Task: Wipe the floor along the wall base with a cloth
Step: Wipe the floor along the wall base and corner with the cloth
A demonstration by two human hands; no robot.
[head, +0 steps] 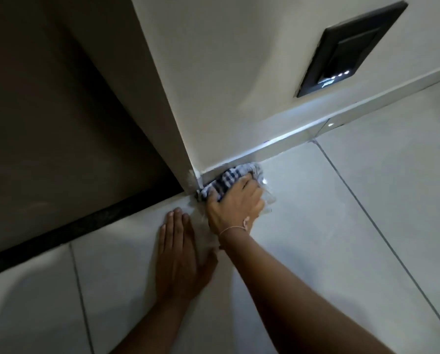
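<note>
**Working the corner at the skirting**

Pale glossy floor tiles (316,226) meet the skirting strip (277,146). My right hand (235,203) clutches the bunched blue-checked cloth (229,178) against it; left hand (179,254) lies flat, bracing. I'd press low and drag along the seam.

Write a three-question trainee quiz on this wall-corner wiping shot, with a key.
1. True or false: the left hand grips the blue-and-white checked cloth.
2. Which hand presses the cloth at the pale skirting strip? A left, B right.
3. Fill in: the black rectangular panel with small lights is mounted on the ____.

Key: 1 false, it lies flat on the grey floor tile; 2 B; 3 wall.
</note>
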